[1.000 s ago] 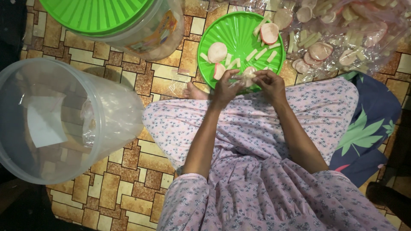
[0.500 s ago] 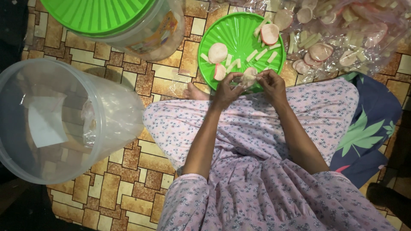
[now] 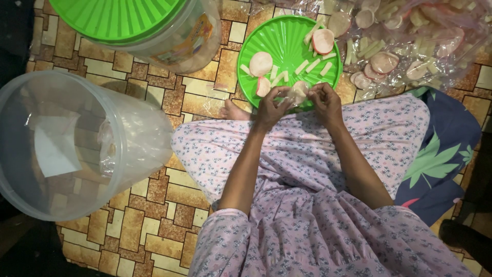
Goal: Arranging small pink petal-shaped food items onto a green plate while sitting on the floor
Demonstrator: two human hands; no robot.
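Seated on a patterned floor, pinching one pale round cracker [image 3: 299,91] between left hand [image 3: 270,106] and right hand [image 3: 324,100] at the 6 o'clock rim of a green plate [image 3: 287,38]. Cracker face-up, too round for any clear long axis. More discs and pale sticks [image 3: 312,65] on the plate. Clear bag of crackers [image 3: 410,41] at 2 o'clock; empty clear tub [image 3: 77,149] at 8 o'clock; green-lidded tub [image 3: 133,25] at 10 o'clock.

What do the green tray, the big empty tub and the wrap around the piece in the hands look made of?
Green tray: moulded plastic, glossy, judging by its radial ribs and sheen. Empty tub: translucent plastic, the floor pattern showing through its wall. Wrap around the piece held by left hand and right hand: probably thin clear film; too small to confirm.
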